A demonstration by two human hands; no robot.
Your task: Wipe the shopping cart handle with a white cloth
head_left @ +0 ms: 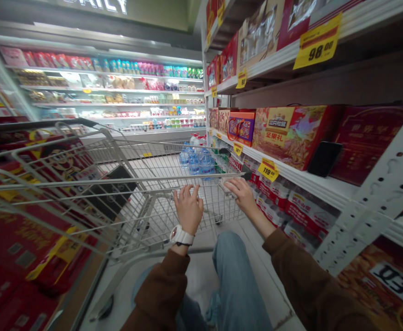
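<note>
A metal wire shopping cart (174,181) stands sideways in front of me. My left hand (189,209), with a white watch (182,235) at the wrist, is at the cart's near side. Its fingers are bent a little and apart, with the tips at the wires. My right hand (241,193) reaches to the cart's right end, just below the top rail, with fingers stretched out. Whether either hand presses on the wires I cannot tell. A dark flat box (113,191) shows through the wires at the cart's left part.
At right, a white shelf rack (353,230) holds gift boxes (284,133), a dark phone-like object (325,158) and packs of bottles (305,207). Large water bottles (201,161) stand beyond the cart. Red boxes (22,248) are stacked at left. A lit refrigerated display (118,105) lines the back.
</note>
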